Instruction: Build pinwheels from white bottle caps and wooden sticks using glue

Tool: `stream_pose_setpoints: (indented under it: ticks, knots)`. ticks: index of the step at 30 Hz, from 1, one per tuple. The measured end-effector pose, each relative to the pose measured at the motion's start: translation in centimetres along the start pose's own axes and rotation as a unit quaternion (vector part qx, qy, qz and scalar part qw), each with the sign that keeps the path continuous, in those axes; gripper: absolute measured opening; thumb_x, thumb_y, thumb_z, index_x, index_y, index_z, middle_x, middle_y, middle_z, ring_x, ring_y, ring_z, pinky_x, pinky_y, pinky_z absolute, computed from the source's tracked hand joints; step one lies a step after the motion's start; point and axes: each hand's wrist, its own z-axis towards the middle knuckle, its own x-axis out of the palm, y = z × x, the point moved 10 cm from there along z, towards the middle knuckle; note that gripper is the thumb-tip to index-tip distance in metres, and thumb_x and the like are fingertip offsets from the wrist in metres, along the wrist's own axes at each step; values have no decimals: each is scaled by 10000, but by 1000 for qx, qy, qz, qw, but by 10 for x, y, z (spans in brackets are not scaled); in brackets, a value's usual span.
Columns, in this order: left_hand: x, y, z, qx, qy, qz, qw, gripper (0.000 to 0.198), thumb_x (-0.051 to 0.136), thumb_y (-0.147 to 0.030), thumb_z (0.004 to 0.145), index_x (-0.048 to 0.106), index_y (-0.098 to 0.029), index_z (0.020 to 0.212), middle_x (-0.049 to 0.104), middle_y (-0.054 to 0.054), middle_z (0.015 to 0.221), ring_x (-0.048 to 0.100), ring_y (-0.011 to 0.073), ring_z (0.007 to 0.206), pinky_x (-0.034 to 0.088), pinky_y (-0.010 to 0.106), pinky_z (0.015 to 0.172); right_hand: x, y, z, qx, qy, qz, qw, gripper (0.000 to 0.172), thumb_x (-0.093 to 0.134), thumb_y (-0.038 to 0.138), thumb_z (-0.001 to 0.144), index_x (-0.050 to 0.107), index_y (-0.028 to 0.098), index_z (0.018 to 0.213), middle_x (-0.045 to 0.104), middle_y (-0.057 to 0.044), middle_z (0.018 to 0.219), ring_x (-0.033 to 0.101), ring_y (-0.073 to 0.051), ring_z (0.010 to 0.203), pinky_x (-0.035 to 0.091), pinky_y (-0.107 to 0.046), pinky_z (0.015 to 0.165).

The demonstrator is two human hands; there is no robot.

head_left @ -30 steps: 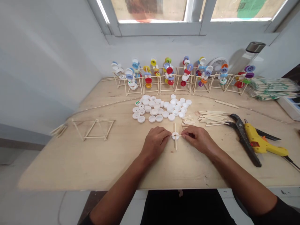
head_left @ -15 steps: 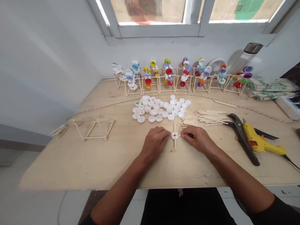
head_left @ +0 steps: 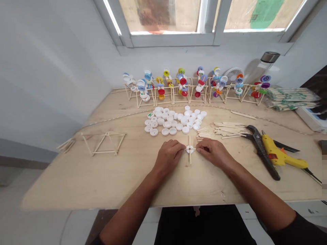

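Observation:
A white bottle cap [head_left: 190, 149] with thin wooden sticks crossed through it lies on the plywood table [head_left: 127, 177] in front of me. My left hand [head_left: 169, 157] pinches the stick end on the cap's left side. My right hand [head_left: 212, 152] pinches the stick end on its right side. Both hands rest on the table with fingers curled closed. Just beyond lies a heap of several white caps [head_left: 173, 120].
Short wooden sticks [head_left: 228, 129] lie to the right, with black pliers [head_left: 260, 149] and a yellow glue gun [head_left: 279, 154] beyond. A stick frame [head_left: 103, 143] lies at the left. Several cap-and-stick models [head_left: 194, 85] line the wall, with a small fan [head_left: 233, 75] and bottle [head_left: 265, 63].
Both hands stay pinched on the cap's sticks. Only the camera view has shifted a little.

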Motion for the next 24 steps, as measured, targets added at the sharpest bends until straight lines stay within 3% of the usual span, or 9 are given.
stream_pose_setpoints:
  ticks: [11,15,20,24]
  knots:
    - [-2,-1,-3,3,-13,8,1000,175,468,-172,828,634,-206,870,642,43,852,555,189,837,430,335,738,-8,5,-5,-21,-22,26,999,117,524,183,818,640,188,817,619,-14,761,538,-129,676,381,-239,611]
    - [-8,-15,-5,40,-34,39,998,233,430,-189,854,625,-194,980,646,69,961,549,209,949,427,370,824,-13,0,-8,-16,-48,26,998,137,513,185,820,645,190,857,633,-26,804,542,-135,683,398,-250,623]
    - [-1,-35,-14,97,-8,156,983,385,461,-327,855,524,-209,1215,504,106,1298,345,300,1268,282,473,1006,-23,-9,-11,0,-99,26,995,167,505,204,824,649,196,909,641,-29,812,544,-132,656,406,-250,615]
    - [10,-34,-23,90,25,203,975,515,477,-460,832,442,-250,1301,394,85,1403,233,322,1330,186,496,1049,-28,-7,-13,0,-119,30,992,159,503,213,830,646,198,898,627,-19,777,536,-127,632,398,-242,597]
